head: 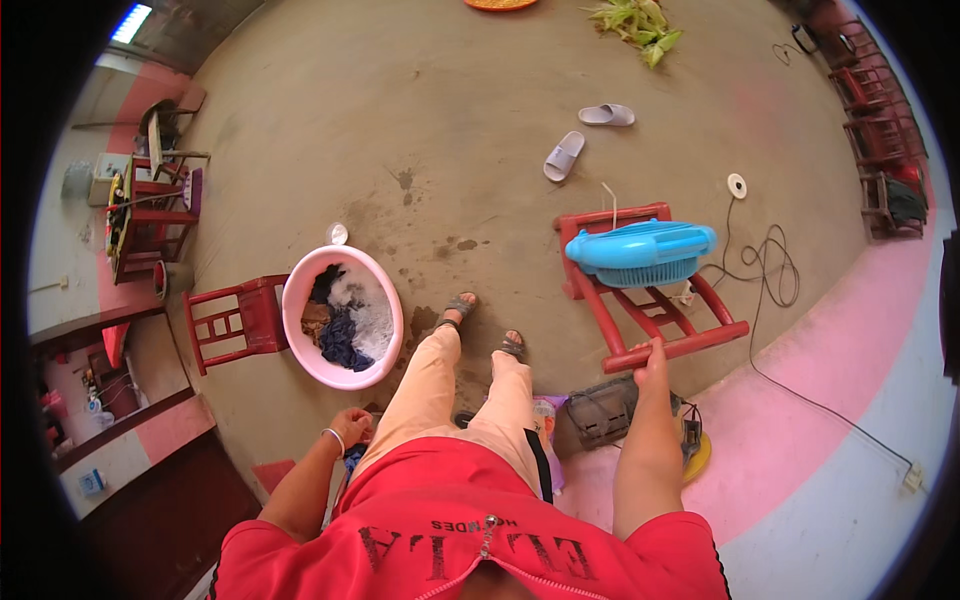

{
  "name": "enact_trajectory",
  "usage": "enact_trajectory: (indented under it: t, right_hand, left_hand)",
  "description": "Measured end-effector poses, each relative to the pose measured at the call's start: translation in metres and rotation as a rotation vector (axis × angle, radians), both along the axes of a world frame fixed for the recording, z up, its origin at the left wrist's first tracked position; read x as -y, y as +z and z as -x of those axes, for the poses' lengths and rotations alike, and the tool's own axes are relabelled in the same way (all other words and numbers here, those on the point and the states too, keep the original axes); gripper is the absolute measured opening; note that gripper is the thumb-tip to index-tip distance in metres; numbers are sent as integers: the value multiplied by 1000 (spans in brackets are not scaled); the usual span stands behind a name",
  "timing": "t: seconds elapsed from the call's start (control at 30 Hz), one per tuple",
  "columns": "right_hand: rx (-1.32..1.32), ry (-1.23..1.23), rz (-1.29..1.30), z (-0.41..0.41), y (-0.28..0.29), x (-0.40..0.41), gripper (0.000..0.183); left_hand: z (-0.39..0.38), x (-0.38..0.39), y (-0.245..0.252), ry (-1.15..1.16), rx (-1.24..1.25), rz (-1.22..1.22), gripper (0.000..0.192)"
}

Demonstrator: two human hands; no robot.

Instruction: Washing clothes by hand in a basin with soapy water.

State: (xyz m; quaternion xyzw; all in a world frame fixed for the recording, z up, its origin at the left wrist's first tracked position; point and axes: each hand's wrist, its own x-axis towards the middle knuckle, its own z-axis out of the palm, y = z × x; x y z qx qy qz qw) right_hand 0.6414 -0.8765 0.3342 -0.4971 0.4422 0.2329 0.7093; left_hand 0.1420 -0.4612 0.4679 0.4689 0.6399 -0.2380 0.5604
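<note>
My right hand (649,360) grips the top rail of a red wooden chair (675,346) at the right. A blue electric fan (641,251) rests on that chair's seat. My left hand (351,429) hangs beside my left thigh with its fingers curled; whether it holds anything is unclear. Ahead of it, a pink plastic basin (397,322) holds dark and brown cloth in foamy water. Another red chair (259,313) stands against the basin's left side, and a small white container (337,234) touches or nearly touches its far rim.
Pale slippers (564,156) lie on the floor ahead, with corn husks (637,30) farther off. A power cord (765,330) runs from a coil at the right to a wall socket (913,477). A dark bag (600,414) lies beneath my right arm. Wet spots mark the floor near my feet.
</note>
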Motion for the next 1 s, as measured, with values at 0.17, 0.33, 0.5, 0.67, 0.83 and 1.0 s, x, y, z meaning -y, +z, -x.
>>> enact_trajectory:
  t: [0.17,0.33,0.5,0.67,0.83,1.0]
  right_hand:
    - [-40,90,54,41,21,43,12]
    - [-89,212,82,76,26,93,13]
    - [-170,158,101,118,34,111,10]
    - [-238,186,162,140,32,150,11]
    - [-185,206,323,140,35,170,14]
    - [4,229,554,109,36,163,25]
  left_hand:
    - [-11,-4,-8,-72,67,-3,15]
    - [-23,3,-6,-154,59,-44,15]
    - [-35,19,1,-100,23,-30,13]
    - [-28,23,1,-172,8,40,18]
    - [-26,26,-4,-172,3,39,16]
    - [-29,27,-17,-400,-50,15,18]
